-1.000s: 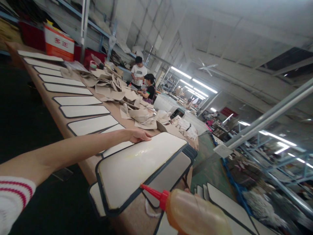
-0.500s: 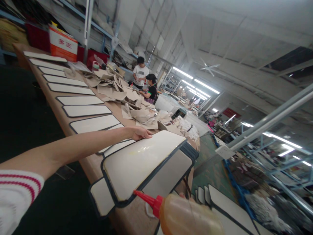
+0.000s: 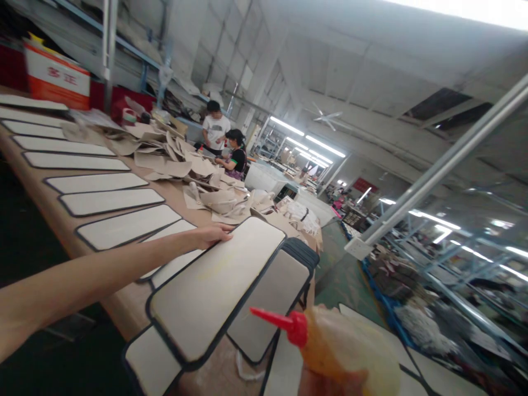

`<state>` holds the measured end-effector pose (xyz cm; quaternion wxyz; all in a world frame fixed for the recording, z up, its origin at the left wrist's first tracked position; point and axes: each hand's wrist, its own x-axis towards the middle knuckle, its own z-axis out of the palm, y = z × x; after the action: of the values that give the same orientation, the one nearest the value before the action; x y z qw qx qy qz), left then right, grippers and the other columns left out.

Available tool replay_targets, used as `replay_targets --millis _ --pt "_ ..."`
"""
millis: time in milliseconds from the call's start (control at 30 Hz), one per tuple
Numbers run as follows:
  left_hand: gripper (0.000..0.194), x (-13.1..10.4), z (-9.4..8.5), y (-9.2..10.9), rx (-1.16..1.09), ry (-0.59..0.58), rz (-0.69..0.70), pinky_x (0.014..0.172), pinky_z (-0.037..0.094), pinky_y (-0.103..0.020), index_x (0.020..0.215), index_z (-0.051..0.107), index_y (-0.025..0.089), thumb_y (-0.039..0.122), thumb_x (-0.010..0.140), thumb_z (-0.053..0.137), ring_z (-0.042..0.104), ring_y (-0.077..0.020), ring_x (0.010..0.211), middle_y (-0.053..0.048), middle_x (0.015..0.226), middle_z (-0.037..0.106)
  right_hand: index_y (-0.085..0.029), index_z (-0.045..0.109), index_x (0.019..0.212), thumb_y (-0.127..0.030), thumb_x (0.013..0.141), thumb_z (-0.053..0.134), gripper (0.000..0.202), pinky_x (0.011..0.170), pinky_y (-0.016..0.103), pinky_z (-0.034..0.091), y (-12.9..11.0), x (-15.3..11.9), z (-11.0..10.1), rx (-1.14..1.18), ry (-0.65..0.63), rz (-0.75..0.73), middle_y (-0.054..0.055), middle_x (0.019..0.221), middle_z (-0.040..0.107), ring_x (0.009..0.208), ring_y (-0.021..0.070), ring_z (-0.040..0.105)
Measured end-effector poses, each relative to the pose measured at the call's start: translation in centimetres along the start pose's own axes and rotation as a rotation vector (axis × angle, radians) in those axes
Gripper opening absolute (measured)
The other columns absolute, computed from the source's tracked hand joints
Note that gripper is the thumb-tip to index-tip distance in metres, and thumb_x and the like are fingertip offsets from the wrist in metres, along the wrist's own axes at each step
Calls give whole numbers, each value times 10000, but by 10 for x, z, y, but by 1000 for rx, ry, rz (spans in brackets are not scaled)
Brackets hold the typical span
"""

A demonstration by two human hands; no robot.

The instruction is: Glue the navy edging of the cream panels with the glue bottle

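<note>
My left hand (image 3: 212,235) grips the far-left edge of a pale panel (image 3: 218,286) with rounded corners and a dark border, its thumb on top. Thin yellowish streaks show on the panel's face and rim. Under it and to its right lies a stack of similar panels (image 3: 274,297). My right hand (image 3: 330,382), mostly hidden and blurred at the bottom edge, is wrapped round a squeeze bottle (image 3: 350,346) of amber liquid. The bottle's red nozzle (image 3: 274,320) points left, just right of the panel's border and apart from it.
More dark-edged panels (image 3: 111,181) lie in a row along the brown table. Beige cut pieces (image 3: 181,157) are heaped behind them, near an orange-and-white box (image 3: 58,74). Two people (image 3: 231,151) work beyond. A metal post (image 3: 433,176) slants across the right.
The nozzle has come off the panel's near corner and moved right and slightly up. My view has shifted right, so the table and left hand appear further left. The left hand keeps its grip.
</note>
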<state>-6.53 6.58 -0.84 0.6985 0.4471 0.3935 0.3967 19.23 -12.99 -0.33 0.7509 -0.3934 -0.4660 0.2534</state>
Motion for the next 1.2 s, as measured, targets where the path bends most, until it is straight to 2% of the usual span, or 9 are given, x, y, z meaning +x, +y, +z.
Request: replay_targets --millis 67,167,300,500,633,767,900,1033,1200 --pt "624 -11 0 -7 25 -73 22 697 550 -273 1176 626 197 273 586 813 693 -230 798 -66 927 743 -280 462 1302 -525 885 469 484 1020 594 380 -5 23 -1 81 146 -35 55 1285 542 1238 291 455" --pt "552 -27 -4 -15 117 -132 55 646 542 -243 1175 641 234 317 648 781 692 -229 819 -49 1020 729 -251 524 1252 -454 808 611 496 1103 541 291 -15 54 -5 253 304 -19 33 1286 557 1273 269 427" --pt "473 -48 -9 -13 226 -189 47 667 518 -219 1163 660 240 337 707 737 684 -222 833 -32 1051 720 -223 587 1167 -373 718 709 489 1023 557 390 -20 74 -16 311 303 -63 61 1155 645 1152 291 543" --pt "466 -71 -5 1 231 -232 15 655 501 -224 1169 662 257 342 714 720 669 -227 826 -20 1018 719 -222 600 1164 -344 733 694 458 934 570 462 -12 70 -31 266 181 -81 91 1069 682 942 290 654" --pt "427 -77 0 4 233 -231 3 615 500 -232 1098 696 256 360 685 728 670 -248 826 -22 964 723 -219 546 1239 -366 680 731 607 922 559 473 -8 68 -37 258 154 -51 119 1143 649 1041 315 613" --pt "379 -79 2 5 238 -262 10 557 475 -205 1054 710 266 375 690 724 671 -218 739 -19 941 726 -209 521 1267 -366 626 767 704 864 518 521 -7 67 -37 245 154 -44 138 1186 623 1038 327 611" --pt "376 -79 1 1 192 -271 2 606 484 -214 1092 698 267 348 726 717 669 -209 756 -29 971 723 -209 544 1236 -341 630 764 658 910 522 494 -6 65 -35 232 165 -29 124 1234 594 1046 318 606" --pt "424 -76 0 -5 117 -224 -32 640 498 -226 1093 695 256 334 682 764 663 -253 897 -37 994 720 -191 558 1200 -354 644 756 613 963 530 451 0 59 -38 213 167 -13 121 1243 584 1124 336 559" --pt "425 -68 0 -11 62 -198 -54 688 514 -251 1040 706 251 342 634 795 670 -251 898 -25 981 727 -205 483 1288 -359 703 712 647 855 475 539 22 33 -35 191 171 -12 132 1308 539 1105 325 578"
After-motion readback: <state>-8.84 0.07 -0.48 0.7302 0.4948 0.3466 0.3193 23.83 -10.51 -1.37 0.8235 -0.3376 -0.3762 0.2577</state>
